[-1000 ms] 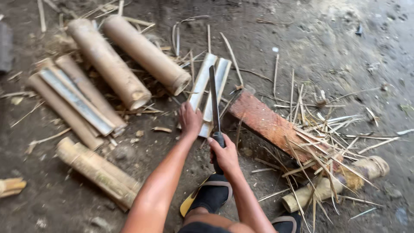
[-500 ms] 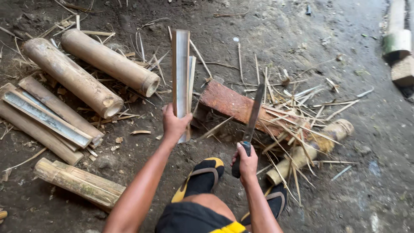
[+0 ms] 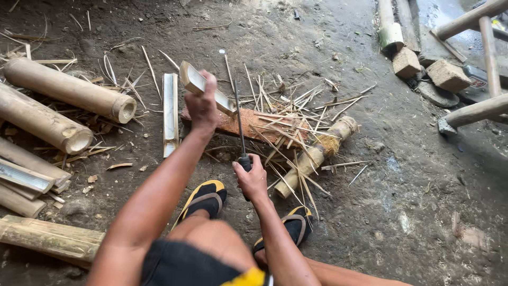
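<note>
My left hand (image 3: 202, 104) grips a split bamboo slat (image 3: 194, 82) and holds it tilted over a reddish wooden block (image 3: 254, 126) on the ground. My right hand (image 3: 252, 179) is closed on the dark handle of a long machete (image 3: 238, 114), whose thin blade points away from me, just right of the slat. Another pale split slat (image 3: 170, 112) lies flat on the dirt to the left of my left hand. Thin bamboo slivers (image 3: 288, 114) are scattered over and around the block.
Two round bamboo tubes (image 3: 66, 89) and more split pieces (image 3: 26, 177) lie at the left. A frayed bamboo piece (image 3: 317, 153) lies right of the block. Stones (image 3: 447, 75) and wooden poles (image 3: 476, 111) stand at the upper right. My sandalled feet (image 3: 203, 197) are below.
The slat in my left hand has tipped from upright to slanted over the block. The machete has swung from leaning right to nearly straight ahead, close to the slat. The view shifted rightward.
</note>
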